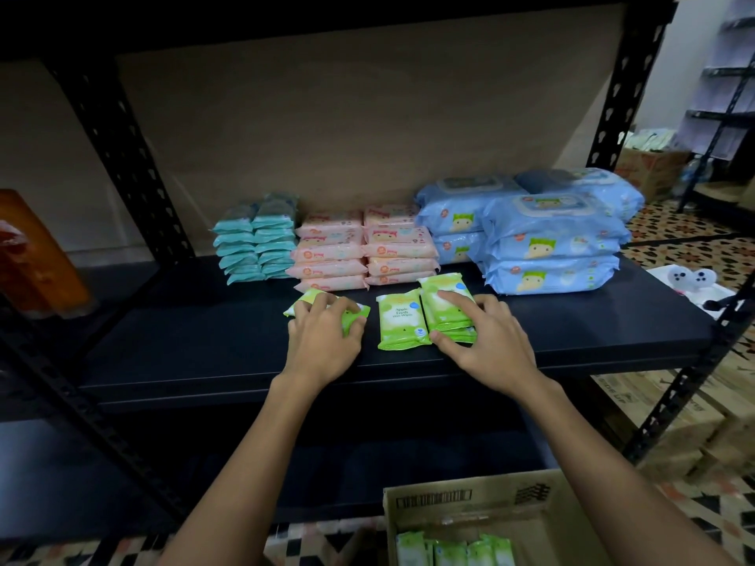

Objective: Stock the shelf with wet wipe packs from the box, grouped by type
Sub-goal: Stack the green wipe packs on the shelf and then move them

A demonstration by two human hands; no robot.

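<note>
Left hand (322, 337) fingers curled over a tilted green pack (327, 310), right hand (486, 341) gripping stacked green packs (447, 308), black shelf (204, 353), patterned tile floor (674, 230) right.

We note the left hand (322, 341) gripping a green pack (327, 310) on the shelf (204, 353); at 3 o'clock, the right hand (486, 345) holds a green stack (447, 316). Box (470, 500) at 5 o'clock.
</note>
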